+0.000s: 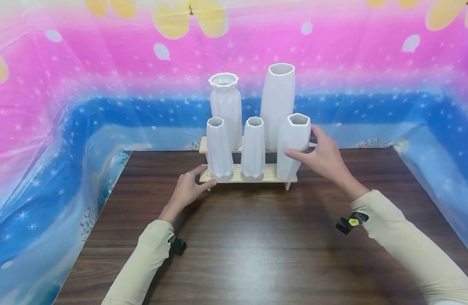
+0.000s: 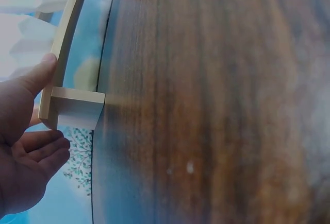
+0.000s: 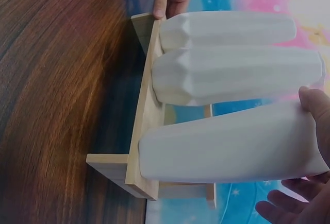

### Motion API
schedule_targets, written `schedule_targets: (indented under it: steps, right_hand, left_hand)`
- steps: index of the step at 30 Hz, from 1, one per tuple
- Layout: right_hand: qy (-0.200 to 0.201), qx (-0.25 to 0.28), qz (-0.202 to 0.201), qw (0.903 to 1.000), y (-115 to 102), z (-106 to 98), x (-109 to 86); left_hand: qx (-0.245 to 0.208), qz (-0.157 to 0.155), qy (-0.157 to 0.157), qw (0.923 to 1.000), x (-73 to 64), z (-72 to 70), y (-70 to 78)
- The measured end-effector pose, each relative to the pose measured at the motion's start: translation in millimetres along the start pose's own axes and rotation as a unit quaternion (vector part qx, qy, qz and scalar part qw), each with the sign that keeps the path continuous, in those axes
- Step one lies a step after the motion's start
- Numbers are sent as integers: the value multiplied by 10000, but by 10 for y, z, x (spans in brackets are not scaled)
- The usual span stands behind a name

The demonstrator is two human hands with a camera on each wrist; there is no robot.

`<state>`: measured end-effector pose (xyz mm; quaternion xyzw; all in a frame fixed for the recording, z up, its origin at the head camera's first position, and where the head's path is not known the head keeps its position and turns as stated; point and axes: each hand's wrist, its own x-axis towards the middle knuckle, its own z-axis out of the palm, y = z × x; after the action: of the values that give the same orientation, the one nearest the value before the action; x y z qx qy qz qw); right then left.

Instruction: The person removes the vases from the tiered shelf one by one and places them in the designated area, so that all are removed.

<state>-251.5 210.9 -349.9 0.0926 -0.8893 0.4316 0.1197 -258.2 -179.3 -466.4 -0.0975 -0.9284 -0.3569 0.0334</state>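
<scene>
A two-step wooden stand (image 1: 270, 173) bears several white vases. On its lower step are two slim fluted vases (image 1: 220, 148) and, at the right end, a vase with a five-sided mouth (image 1: 293, 146). My right hand (image 1: 325, 154) grips that vase near its upper part, thumb in front and fingers behind. The vase leans slightly, its base at the step in the right wrist view. My left hand (image 1: 188, 186) holds the left end of the lower step, the thumb on the front edge (image 2: 58, 74). Behind, a ruffled-mouth vase (image 1: 226, 110) and a tall smooth vase (image 1: 278, 106) stand on the upper step.
The stand is near the back edge of a dark wooden table (image 1: 241, 245). A pink and blue patterned cloth (image 1: 142, 110) hangs behind it and along both sides. Black wrist cameras (image 1: 176, 245) are strapped over the cream sleeves (image 1: 402, 233).
</scene>
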Motion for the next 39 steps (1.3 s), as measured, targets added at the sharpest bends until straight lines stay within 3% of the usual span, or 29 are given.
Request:
schedule_targets:
  steps: [39]
  right_hand:
    - [181, -97, 201, 9996, -79, -44, -64]
  left_hand:
    - [65, 34, -36, 10000, 7, -7, 11]
